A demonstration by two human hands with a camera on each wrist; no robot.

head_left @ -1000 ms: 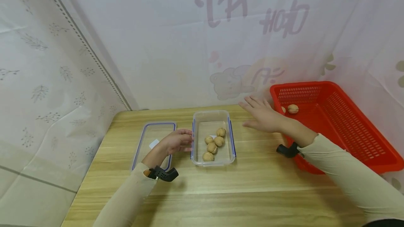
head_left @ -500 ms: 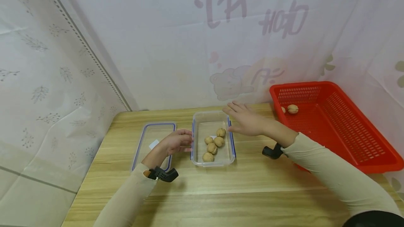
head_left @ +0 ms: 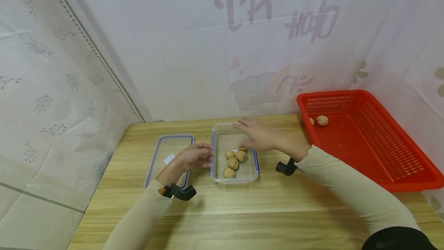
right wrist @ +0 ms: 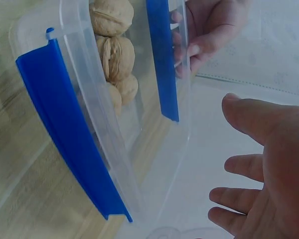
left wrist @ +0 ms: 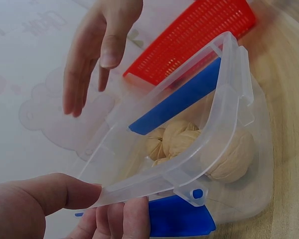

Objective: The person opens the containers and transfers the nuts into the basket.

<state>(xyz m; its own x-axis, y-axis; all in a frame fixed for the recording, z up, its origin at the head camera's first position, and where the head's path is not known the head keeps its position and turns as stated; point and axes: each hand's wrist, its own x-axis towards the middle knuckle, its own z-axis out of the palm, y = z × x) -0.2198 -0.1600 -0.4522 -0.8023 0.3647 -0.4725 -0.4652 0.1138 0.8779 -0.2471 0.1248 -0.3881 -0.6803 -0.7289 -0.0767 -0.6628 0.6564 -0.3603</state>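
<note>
A clear plastic food container [head_left: 239,177] with blue side latches stands on the table, holding several walnuts [head_left: 233,163] in its near and middle part. At its left side, my left hand [head_left: 192,156] holds the rim, thumb on the edge and fingers curled against the outside by the latch [left wrist: 182,216]. My right hand [head_left: 258,134] hovers above the container's far right part, partly covering one walnut. Its fingers are extended and spread with nothing held, as the right wrist view shows.
Flat to the left lies the clear lid [head_left: 173,139] with a blue seal, partly under my left arm. A red plastic basket [head_left: 367,157] stands at the right, with walnuts [head_left: 322,120] near its far left corner. A printed curtain [head_left: 173,49] hangs behind the table.
My right hand has moved left from beside the red basket to above the container. My left hand, the container and the walnuts have stayed in place.
</note>
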